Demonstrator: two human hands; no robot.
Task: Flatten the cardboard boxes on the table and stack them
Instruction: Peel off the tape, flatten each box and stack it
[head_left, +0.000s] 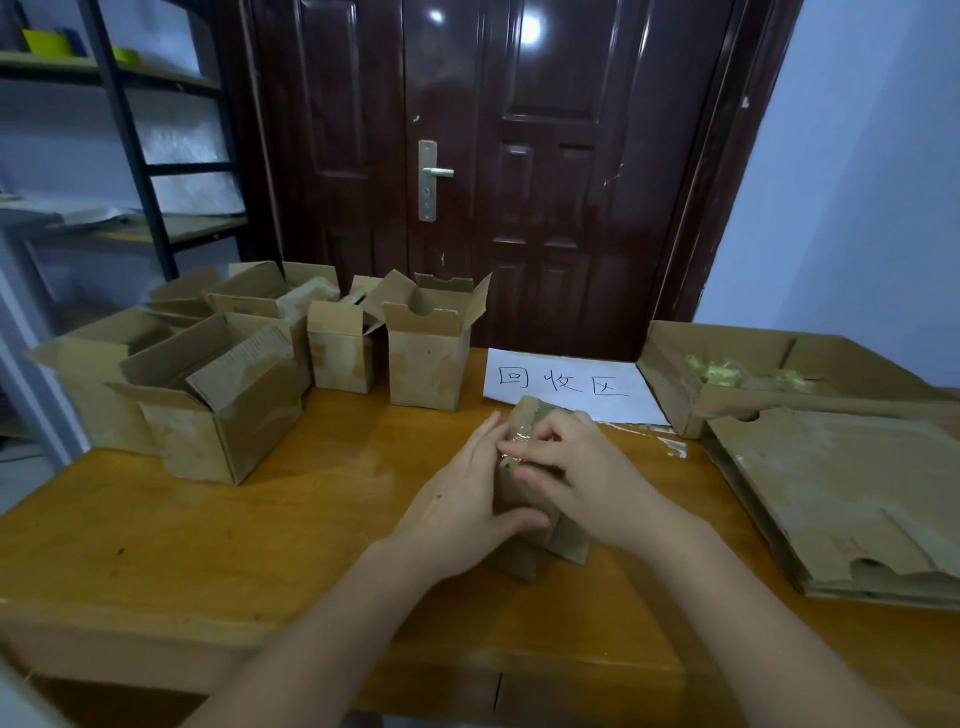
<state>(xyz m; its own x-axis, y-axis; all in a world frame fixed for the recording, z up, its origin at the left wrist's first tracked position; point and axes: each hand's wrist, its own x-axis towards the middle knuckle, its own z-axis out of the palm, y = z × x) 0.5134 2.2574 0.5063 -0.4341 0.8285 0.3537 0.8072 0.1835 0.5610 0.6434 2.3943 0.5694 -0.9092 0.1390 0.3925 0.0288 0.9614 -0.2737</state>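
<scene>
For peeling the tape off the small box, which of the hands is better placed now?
The right hand, probably. Its fingers already lie on the shiny tape on top of the small box, while the left hand holds the box's side, so it can steady it.

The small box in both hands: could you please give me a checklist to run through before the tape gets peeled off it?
1. Small box held by left hand: ok.
2. Right hand fingertips on the clear tape: ok.
3. Tape edge lifted: cannot tell.
4. Flattened stack at the right ready to receive it: ok.
5. Wooden table free in front of the hands: ok.
6. Open boxes at the left clear of the elbows: ok.
</scene>
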